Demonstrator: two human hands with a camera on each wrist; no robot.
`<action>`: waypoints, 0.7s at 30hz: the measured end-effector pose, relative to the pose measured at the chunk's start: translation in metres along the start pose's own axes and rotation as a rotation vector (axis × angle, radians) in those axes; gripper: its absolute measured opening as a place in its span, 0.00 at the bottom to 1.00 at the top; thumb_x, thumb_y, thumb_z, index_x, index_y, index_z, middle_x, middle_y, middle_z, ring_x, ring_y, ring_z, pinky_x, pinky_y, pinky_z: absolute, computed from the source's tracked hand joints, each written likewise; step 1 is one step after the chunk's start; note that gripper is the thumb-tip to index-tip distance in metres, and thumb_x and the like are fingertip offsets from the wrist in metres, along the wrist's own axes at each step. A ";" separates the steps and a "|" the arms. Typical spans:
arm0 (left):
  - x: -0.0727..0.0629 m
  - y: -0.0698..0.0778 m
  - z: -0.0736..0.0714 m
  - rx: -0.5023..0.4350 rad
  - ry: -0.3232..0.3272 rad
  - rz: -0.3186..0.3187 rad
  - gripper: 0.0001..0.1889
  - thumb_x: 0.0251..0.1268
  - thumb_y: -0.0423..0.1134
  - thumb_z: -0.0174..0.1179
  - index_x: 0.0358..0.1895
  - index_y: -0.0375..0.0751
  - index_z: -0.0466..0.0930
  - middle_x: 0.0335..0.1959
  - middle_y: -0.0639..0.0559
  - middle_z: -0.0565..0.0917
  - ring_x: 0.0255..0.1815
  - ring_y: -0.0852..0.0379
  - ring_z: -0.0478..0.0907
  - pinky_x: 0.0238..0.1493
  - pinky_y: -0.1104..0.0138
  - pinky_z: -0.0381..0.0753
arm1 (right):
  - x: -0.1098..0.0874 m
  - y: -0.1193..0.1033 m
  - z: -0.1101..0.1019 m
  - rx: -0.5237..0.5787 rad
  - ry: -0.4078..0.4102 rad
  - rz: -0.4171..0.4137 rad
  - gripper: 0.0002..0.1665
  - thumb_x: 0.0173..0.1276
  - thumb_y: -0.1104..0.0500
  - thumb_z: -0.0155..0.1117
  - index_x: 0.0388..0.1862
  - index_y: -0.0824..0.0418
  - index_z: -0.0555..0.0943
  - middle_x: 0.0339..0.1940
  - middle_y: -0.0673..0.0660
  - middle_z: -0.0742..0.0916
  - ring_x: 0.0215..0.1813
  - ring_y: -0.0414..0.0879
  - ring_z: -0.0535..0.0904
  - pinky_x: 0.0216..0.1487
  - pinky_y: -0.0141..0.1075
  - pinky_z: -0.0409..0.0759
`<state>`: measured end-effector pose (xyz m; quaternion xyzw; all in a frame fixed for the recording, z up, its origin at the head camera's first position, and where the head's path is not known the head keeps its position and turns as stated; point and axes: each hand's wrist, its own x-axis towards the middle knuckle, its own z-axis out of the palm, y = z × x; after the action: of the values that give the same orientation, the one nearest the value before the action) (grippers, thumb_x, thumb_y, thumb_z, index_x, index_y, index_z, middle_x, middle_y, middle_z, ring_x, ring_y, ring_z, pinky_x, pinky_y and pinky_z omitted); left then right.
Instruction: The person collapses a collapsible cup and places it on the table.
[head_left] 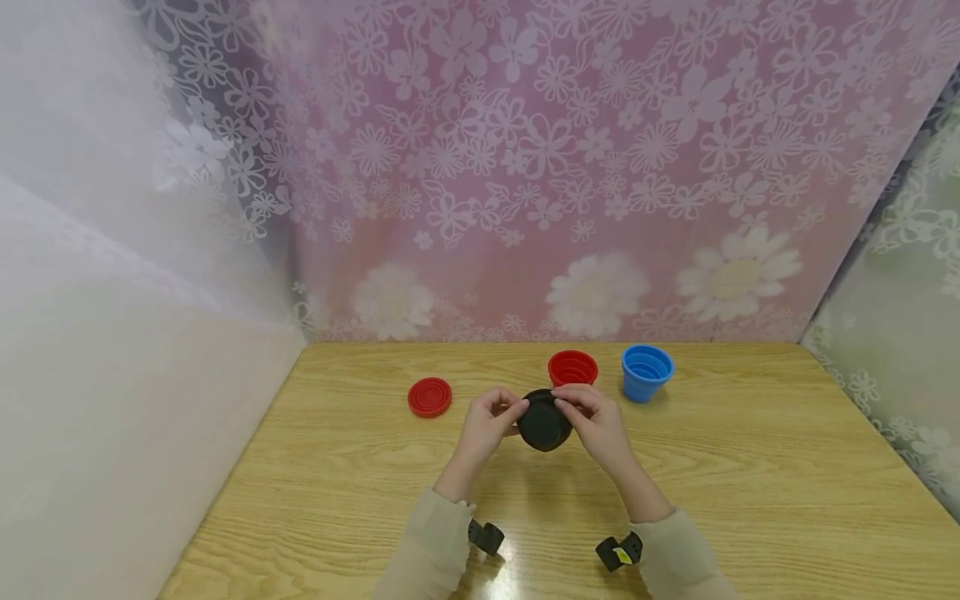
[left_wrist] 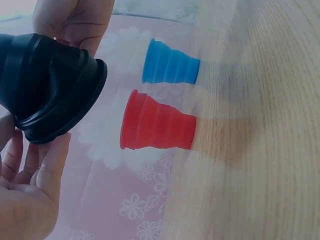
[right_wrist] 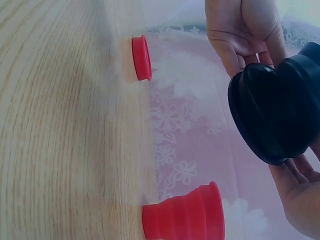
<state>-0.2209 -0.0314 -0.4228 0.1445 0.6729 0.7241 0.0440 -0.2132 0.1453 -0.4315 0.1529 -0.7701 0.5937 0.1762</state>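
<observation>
A black collapsible cup is held up off the table between both hands, its base turned toward the head view. The left hand pinches its left edge between thumb and fingers. On the opposite edge, the right hand grips it the same way. In the left wrist view the black cup shows a dented, partly folded wall near the rim. The right wrist view also shows a crease in the cup. Just behind the hands stands a red collapsible cup, partly hidden in the head view.
A blue collapsible cup stands upright to the right of the red one. Farther left, a flattened red cup lies on the wooden table. Floral curtains hang behind the table and along its sides.
</observation>
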 end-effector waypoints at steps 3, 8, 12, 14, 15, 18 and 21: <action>0.000 0.000 0.000 0.009 -0.015 0.002 0.07 0.61 0.29 0.52 0.36 0.26 0.70 0.31 0.50 0.74 0.28 0.61 0.75 0.33 0.58 0.79 | 0.000 0.000 0.000 0.030 0.000 0.041 0.09 0.58 0.69 0.60 0.39 0.69 0.80 0.40 0.63 0.81 0.40 0.40 0.76 0.38 0.24 0.75; 0.000 -0.002 0.000 -0.002 -0.014 0.000 0.09 0.65 0.28 0.47 0.45 0.27 0.69 0.35 0.50 0.73 0.30 0.62 0.74 0.31 0.64 0.79 | 0.000 0.002 -0.001 0.119 0.001 0.151 0.12 0.63 0.66 0.55 0.44 0.72 0.77 0.43 0.65 0.80 0.38 0.37 0.76 0.39 0.25 0.75; 0.001 -0.005 0.000 -0.065 -0.018 0.025 0.13 0.67 0.30 0.44 0.51 0.27 0.67 0.39 0.49 0.71 0.34 0.60 0.74 0.33 0.65 0.79 | -0.003 0.003 -0.001 0.234 -0.033 0.183 0.17 0.66 0.65 0.51 0.50 0.74 0.72 0.46 0.65 0.77 0.41 0.38 0.76 0.40 0.31 0.77; 0.004 -0.011 -0.001 -0.121 -0.025 0.036 0.15 0.67 0.32 0.43 0.54 0.27 0.66 0.41 0.48 0.71 0.37 0.59 0.74 0.34 0.64 0.79 | -0.005 0.003 -0.001 0.278 -0.058 0.170 0.19 0.67 0.64 0.50 0.53 0.74 0.70 0.47 0.62 0.76 0.43 0.40 0.76 0.41 0.34 0.77; 0.005 -0.014 -0.002 -0.143 -0.027 0.043 0.16 0.67 0.32 0.43 0.55 0.28 0.65 0.42 0.48 0.71 0.37 0.59 0.74 0.34 0.64 0.79 | -0.006 0.003 -0.001 0.294 -0.069 0.157 0.20 0.67 0.64 0.50 0.54 0.75 0.69 0.47 0.60 0.76 0.44 0.41 0.76 0.41 0.35 0.77; 0.009 -0.022 -0.002 -0.213 -0.018 0.052 0.18 0.67 0.32 0.43 0.58 0.29 0.64 0.46 0.48 0.70 0.39 0.57 0.75 0.35 0.63 0.79 | -0.009 0.004 0.000 0.312 -0.091 0.122 0.21 0.67 0.64 0.51 0.56 0.74 0.67 0.48 0.54 0.77 0.45 0.40 0.76 0.40 0.34 0.77; 0.010 -0.026 -0.002 -0.268 0.001 0.053 0.19 0.67 0.33 0.43 0.60 0.30 0.62 0.49 0.46 0.69 0.41 0.55 0.75 0.37 0.62 0.78 | -0.012 0.006 0.001 0.351 -0.110 0.091 0.23 0.64 0.68 0.52 0.57 0.74 0.65 0.47 0.50 0.78 0.45 0.41 0.76 0.41 0.35 0.77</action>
<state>-0.2344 -0.0284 -0.4471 0.1550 0.5662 0.8084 0.0434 -0.2054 0.1465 -0.4425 0.1784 -0.6692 0.7172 0.0772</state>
